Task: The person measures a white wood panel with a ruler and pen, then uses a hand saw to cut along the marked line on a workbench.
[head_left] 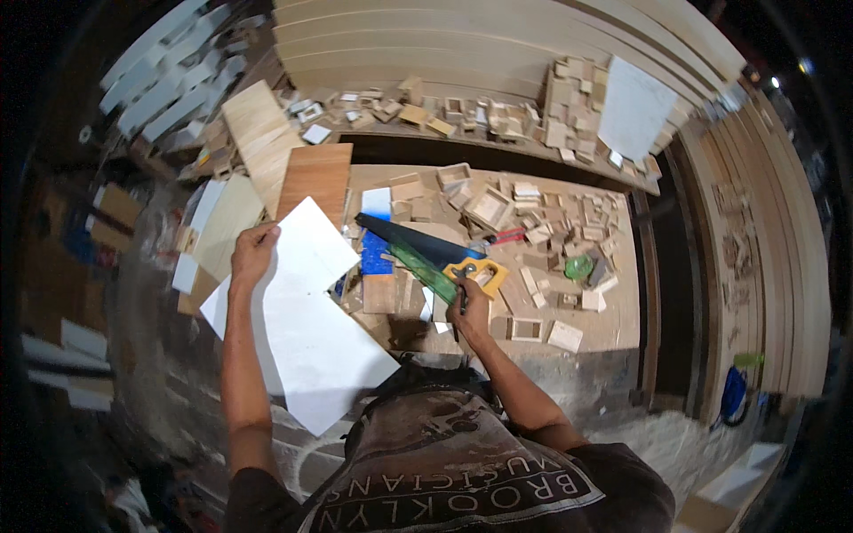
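Observation:
My left hand [255, 253] is closed on the upper left edge of a large white sheet [311, 302], its thumb on the face. The stiff sheet looks cut in an angled outline and is held up in front of my left side. Low over the worktable, my right hand [471, 309] is closed around a slim dark pen [463, 298]. The end of a green see-through ruler [422, 272] meets its fingers; whether they grip it too I cannot tell. Just beyond lies a handsaw [418, 238] with a dark blade and yellow handle.
Small wooden box frames [489, 206] and offcuts cover the right of the worktable [613, 311]. Red-handled pliers [508, 235] and a green roundish item [578, 266] lie among them. Wood panels [315, 182] lean at the left. Long boards [426, 44] are stacked behind.

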The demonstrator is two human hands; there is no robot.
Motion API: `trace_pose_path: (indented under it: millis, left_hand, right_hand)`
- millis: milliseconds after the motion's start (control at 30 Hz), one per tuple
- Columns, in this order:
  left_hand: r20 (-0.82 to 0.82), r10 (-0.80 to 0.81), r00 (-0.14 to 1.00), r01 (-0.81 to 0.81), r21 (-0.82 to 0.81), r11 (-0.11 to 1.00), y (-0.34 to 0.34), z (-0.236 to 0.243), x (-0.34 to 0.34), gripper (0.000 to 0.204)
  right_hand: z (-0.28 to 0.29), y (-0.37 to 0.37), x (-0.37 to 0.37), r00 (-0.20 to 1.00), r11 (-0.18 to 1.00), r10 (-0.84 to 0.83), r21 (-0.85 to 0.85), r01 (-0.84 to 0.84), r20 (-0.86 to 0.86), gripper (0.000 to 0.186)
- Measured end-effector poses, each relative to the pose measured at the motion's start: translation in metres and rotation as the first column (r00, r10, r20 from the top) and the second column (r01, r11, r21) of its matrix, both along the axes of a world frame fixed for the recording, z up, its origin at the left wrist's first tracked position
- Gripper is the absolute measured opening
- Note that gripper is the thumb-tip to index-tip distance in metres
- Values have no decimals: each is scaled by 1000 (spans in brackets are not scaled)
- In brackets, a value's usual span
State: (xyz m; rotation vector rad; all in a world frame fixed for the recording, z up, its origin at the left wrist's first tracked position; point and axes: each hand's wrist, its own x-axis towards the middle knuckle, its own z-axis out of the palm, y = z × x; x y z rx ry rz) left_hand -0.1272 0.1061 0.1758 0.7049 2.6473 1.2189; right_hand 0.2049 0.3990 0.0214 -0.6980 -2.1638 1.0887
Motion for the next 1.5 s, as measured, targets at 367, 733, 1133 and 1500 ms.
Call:
trace_pose_path:
  millis: [367, 733, 1133, 1500]
  left_hand:
    - [-118, 29, 993, -43, -118, 992, 14, 25, 0, 39]
    - [-65, 148, 987, -154, -101, 983, -64, -4, -10, 40]
    - [-139, 147, 979, -152, -27, 988, -118, -10, 2, 37]
    - [-180, 154, 972, -130, 139, 982, -76, -16, -22, 39]
  right_hand:
    - [12, -6, -34, 923, 957, -92, 289, -22, 374, 43]
    - [20, -6, -67, 736, 655, 221, 462, -598, 640, 41]
    - [37, 29, -48, 691, 933, -67, 291, -213, 720, 44]
    - [-5, 51, -6, 739, 801, -83, 486, -350, 669, 42]
